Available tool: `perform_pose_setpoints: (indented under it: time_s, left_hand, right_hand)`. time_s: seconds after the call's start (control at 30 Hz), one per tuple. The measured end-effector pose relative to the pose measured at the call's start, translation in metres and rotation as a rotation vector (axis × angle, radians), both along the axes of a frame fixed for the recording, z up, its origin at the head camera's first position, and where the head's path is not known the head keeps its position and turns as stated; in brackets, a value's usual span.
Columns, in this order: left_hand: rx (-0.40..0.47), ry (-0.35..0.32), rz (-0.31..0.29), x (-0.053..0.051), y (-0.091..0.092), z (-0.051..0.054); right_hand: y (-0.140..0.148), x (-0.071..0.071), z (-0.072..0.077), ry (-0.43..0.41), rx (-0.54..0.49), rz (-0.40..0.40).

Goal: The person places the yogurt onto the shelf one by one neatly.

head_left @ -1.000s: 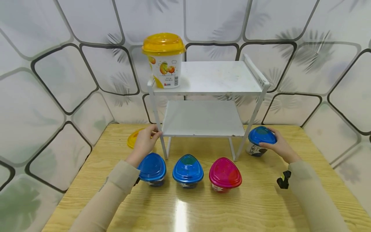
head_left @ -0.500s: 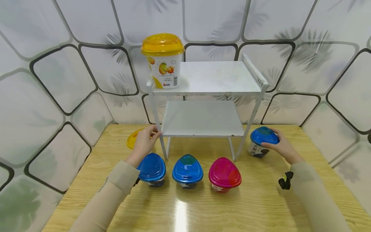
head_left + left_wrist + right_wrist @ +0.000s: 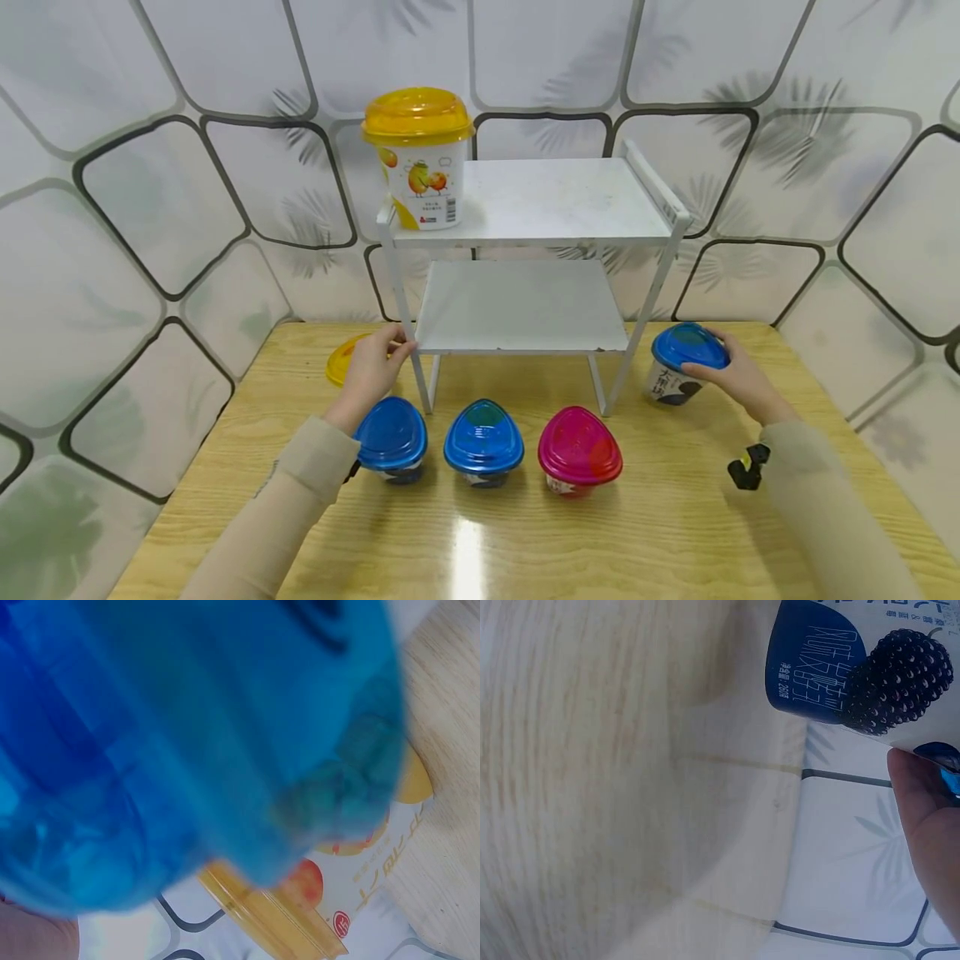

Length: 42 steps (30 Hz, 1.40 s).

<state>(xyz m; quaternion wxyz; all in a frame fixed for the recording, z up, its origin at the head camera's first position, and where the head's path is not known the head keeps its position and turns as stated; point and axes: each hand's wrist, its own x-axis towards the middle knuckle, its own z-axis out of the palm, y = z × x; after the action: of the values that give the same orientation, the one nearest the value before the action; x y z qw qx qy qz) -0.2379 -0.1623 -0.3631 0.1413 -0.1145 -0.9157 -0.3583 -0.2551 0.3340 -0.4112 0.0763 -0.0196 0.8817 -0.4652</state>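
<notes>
My left hand (image 3: 372, 365) pinches the front left leg of a white two-tier shelf rack (image 3: 525, 308). At the table's right side, my right hand (image 3: 738, 382) grips a blue-lidded yogurt cup (image 3: 678, 375) with thumb and fingers; the cup tilts slightly. Its printed blackberry and dark blue base show in the right wrist view, with the thumb (image 3: 919, 795) at the lid end. In front of the rack stand a left blue-lidded cup (image 3: 392, 435), a middle blue-lidded cup (image 3: 484, 442) and a pink-lidded cup (image 3: 580, 450). A blurred blue lid (image 3: 187, 735) fills much of the left wrist view.
A tall yellow-lidded tub (image 3: 417, 158) stands on the rack's top tier, at the left. Behind my left hand is another yellow lid (image 3: 341, 362), mostly hidden. Patterned wall panels (image 3: 187, 67) enclose the wooden table (image 3: 570, 550) at the back and sides.
My right hand has shifted a little to the right with the blue-lidded yogurt cup, which now tilts slightly more. My left hand stays on the rack's leg.
</notes>
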Motion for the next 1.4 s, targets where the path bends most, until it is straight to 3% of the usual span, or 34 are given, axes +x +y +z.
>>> perform_pose_setpoints:
  time_s: [0.6, 1.4]
  left_hand:
    - [0.015, 0.013, -0.015, -0.001, -0.001, 0.0]
    - [0.013, 0.014, -0.016, 0.0, 0.0, 0.0]
  right_hand:
    - [0.0, 0.021, 0.039, 0.093, 0.051, -0.008]
    - [-0.028, 0.052, 0.072, 0.221, 0.119, 0.126]
